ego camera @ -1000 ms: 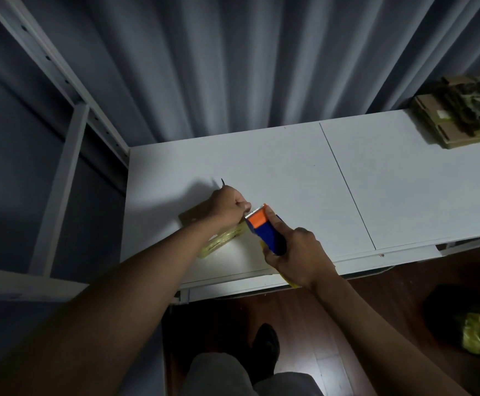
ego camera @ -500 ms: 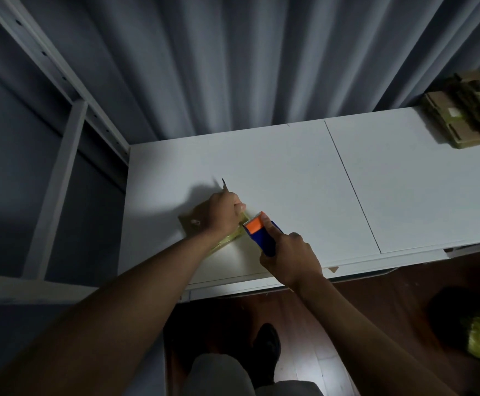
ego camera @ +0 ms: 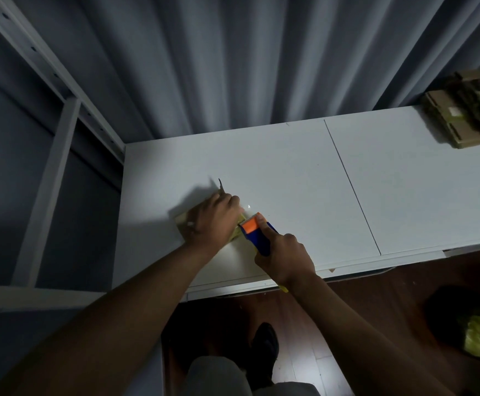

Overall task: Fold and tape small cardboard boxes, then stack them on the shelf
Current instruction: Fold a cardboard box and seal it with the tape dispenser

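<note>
Left hand [ego camera: 214, 221] presses flat on the small cardboard box [ego camera: 186, 224]; right hand [ego camera: 283, 252] grips the tape dispenser [ego camera: 254, 232], its orange head touching the box's right edge.

A small box [ego camera: 184, 221] is held on the table [ego camera: 290, 172] under the left hand [ego camera: 213, 221], the tape dispenser [ego camera: 254, 232] just right, a cardboard stack [ego camera: 464, 121] far right.

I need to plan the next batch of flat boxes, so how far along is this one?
Done: the small box looks folded. In hand: the left hand presses it onto the white table while the right hand grips the tape dispenser at its edge. Left: finishing the taping and shelving it.
</note>
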